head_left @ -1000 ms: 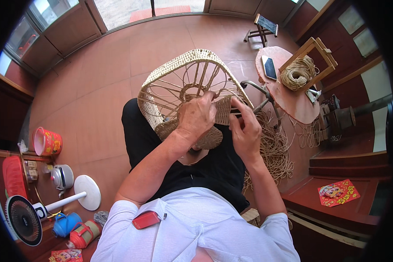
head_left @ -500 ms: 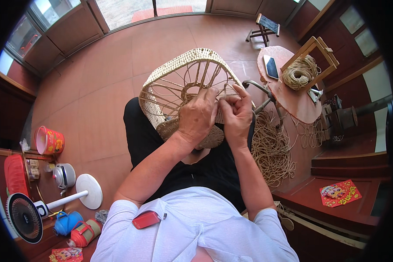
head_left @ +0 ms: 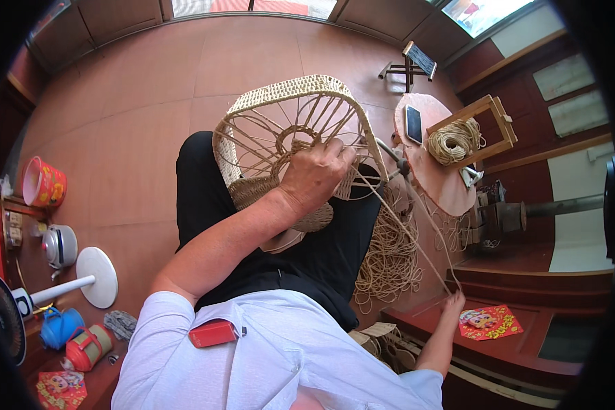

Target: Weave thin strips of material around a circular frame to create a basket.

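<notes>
A half-woven cord frame (head_left: 287, 94) rests across my lap. It has a pale braided rim, open cord spokes and a denser woven patch on the near side. My left hand (head_left: 316, 172) is closed on the cords in its middle; the fingertips are partly hidden. From beside that hand, a strand of cord (head_left: 417, 242) stretches down to the right and doubles back at my right hand (head_left: 454, 305). My right hand, far out to the right with the arm extended, is closed on the cord.
A heap of loose cord (head_left: 389, 266) lies on the floor right of my leg. The pink-topped low table (head_left: 451, 195) holds a phone (head_left: 413, 124), a cord coil (head_left: 454, 142) and a wooden frame (head_left: 502, 123). A folding stool (head_left: 417, 61) stands beyond. A fan base (head_left: 97, 277) stands left.
My right hand has moved from the woven frame far out to the lower right, drawing the cord into a long taut loop. My left hand remains at the frame; the view has shifted.
</notes>
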`<action>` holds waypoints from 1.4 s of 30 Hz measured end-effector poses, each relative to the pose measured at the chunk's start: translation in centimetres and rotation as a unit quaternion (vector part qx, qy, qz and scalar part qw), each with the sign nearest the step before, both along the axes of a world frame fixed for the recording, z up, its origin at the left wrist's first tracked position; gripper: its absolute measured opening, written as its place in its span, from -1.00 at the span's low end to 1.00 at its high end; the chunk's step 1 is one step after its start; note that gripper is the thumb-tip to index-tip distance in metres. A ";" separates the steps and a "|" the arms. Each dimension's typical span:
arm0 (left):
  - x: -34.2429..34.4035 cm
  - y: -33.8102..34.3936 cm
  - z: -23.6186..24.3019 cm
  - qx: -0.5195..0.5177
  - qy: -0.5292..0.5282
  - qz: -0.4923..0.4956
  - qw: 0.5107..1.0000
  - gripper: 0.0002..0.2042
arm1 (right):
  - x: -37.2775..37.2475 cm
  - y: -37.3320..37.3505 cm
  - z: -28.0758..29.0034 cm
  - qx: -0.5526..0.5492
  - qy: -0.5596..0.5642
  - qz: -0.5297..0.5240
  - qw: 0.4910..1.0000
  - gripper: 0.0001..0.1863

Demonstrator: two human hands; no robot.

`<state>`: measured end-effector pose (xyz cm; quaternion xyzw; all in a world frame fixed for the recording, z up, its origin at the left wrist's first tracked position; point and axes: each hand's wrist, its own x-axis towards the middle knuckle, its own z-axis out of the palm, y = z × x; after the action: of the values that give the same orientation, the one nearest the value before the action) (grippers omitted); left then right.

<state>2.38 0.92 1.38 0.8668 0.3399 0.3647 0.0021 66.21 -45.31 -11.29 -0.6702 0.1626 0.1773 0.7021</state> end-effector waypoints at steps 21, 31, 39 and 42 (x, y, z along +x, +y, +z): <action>-2.8 1.3 1.4 -0.139 -0.162 0.011 0.977 -0.92 | -6.0 -2.4 -3.8 -0.329 0.005 0.077 0.941 -0.55; -2.7 2.8 2.4 -0.034 -0.064 -0.015 0.997 -0.87 | -49.0 28.0 15.6 -0.025 -0.601 0.552 0.578 -0.58; -2.8 3.1 2.8 -0.030 -0.044 -0.025 0.998 -0.88 | -51.8 38.8 11.8 0.000 -0.651 0.485 0.585 -0.39; -2.9 3.4 3.0 -0.038 -0.043 -0.029 0.998 -0.89 | -52.3 39.5 11.5 -0.010 -0.653 0.469 0.595 -0.37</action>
<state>-0.55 4.28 4.41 0.8591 0.3281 0.3881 0.0602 13.95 -5.78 0.26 -0.5973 -0.6744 -0.0045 0.4340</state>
